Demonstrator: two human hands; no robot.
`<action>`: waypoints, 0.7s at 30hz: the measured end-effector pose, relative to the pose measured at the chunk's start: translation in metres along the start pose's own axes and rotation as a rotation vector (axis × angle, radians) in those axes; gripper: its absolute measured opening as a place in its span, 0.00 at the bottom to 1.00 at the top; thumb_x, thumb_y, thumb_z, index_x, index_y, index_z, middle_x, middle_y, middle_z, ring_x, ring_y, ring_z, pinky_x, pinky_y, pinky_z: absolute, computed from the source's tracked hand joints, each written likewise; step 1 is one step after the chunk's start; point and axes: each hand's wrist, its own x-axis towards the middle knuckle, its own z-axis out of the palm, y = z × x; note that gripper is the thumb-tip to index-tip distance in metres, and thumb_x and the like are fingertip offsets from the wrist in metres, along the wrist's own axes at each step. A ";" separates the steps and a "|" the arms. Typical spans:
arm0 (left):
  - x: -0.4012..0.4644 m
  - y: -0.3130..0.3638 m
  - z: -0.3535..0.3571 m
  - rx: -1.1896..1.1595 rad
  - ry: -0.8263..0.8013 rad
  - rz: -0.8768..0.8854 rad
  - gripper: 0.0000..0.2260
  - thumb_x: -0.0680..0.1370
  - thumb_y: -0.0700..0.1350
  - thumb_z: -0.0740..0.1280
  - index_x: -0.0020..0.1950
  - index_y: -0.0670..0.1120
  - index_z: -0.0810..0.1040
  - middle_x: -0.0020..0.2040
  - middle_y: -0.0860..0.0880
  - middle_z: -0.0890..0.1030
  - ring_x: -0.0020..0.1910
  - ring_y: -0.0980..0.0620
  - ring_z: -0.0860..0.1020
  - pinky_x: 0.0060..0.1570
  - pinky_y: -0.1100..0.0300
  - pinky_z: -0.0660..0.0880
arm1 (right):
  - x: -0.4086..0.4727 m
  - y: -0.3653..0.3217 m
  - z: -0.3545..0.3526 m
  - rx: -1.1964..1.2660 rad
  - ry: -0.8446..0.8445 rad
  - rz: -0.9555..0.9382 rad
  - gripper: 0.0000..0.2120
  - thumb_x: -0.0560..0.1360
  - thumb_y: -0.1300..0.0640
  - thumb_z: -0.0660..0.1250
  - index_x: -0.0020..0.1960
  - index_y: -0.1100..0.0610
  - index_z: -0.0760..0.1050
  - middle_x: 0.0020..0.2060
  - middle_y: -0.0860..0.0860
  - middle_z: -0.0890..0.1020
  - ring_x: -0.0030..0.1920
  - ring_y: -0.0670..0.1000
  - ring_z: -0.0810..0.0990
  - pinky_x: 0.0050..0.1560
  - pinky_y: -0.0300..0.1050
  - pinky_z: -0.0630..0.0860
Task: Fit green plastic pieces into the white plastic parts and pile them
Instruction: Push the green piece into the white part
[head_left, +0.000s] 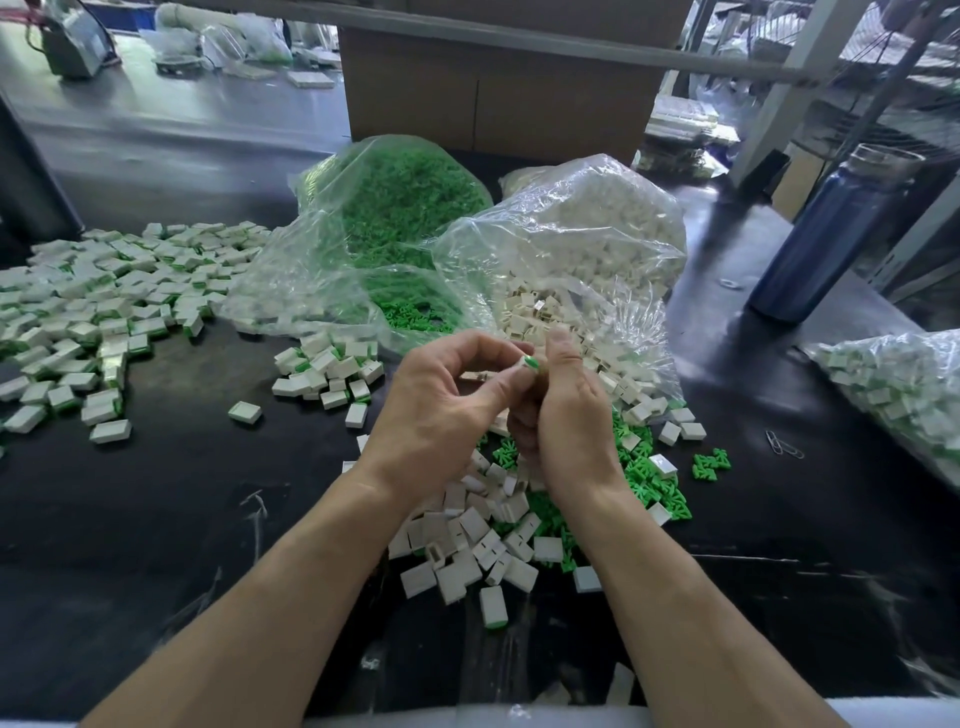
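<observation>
Both hands meet above the dark table, just in front of the bags. My left hand (441, 400) and my right hand (561, 405) pinch one small white part with a green piece (527, 362) showing at its end. Under my wrists lies a heap of loose white parts (467, 540) mixed with loose green pieces (649, 483). A wide pile of fitted white-and-green parts (104, 301) covers the table at the left. A smaller cluster of fitted parts (327, 369) lies left of my hands.
An open clear bag of green pieces (395, 208) and one of white parts (582, 244) stand behind my hands. A blue bottle (826, 234) stands at the right, a third bag of parts (904, 389) at the right edge, a cardboard box (498, 88) behind.
</observation>
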 end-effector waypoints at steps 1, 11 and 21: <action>0.001 -0.001 -0.002 0.038 0.020 0.013 0.02 0.80 0.40 0.73 0.51 0.44 0.84 0.50 0.50 0.87 0.50 0.50 0.86 0.53 0.50 0.83 | 0.001 -0.001 -0.003 -0.045 0.017 -0.034 0.28 0.88 0.41 0.53 0.39 0.53 0.81 0.28 0.49 0.75 0.27 0.46 0.72 0.26 0.39 0.68; 0.005 -0.005 -0.016 0.137 0.112 -0.022 0.02 0.79 0.43 0.74 0.49 0.50 0.85 0.43 0.51 0.86 0.41 0.55 0.83 0.42 0.61 0.82 | 0.003 -0.004 -0.011 -0.221 -0.046 -0.272 0.02 0.83 0.56 0.71 0.53 0.53 0.83 0.35 0.38 0.82 0.36 0.39 0.80 0.37 0.32 0.75; 0.006 -0.003 -0.014 0.160 0.081 -0.027 0.05 0.80 0.40 0.73 0.49 0.50 0.86 0.43 0.57 0.87 0.41 0.62 0.83 0.41 0.68 0.78 | 0.004 -0.004 -0.010 -0.291 0.008 -0.256 0.05 0.83 0.57 0.70 0.48 0.54 0.81 0.35 0.41 0.81 0.36 0.39 0.78 0.39 0.33 0.75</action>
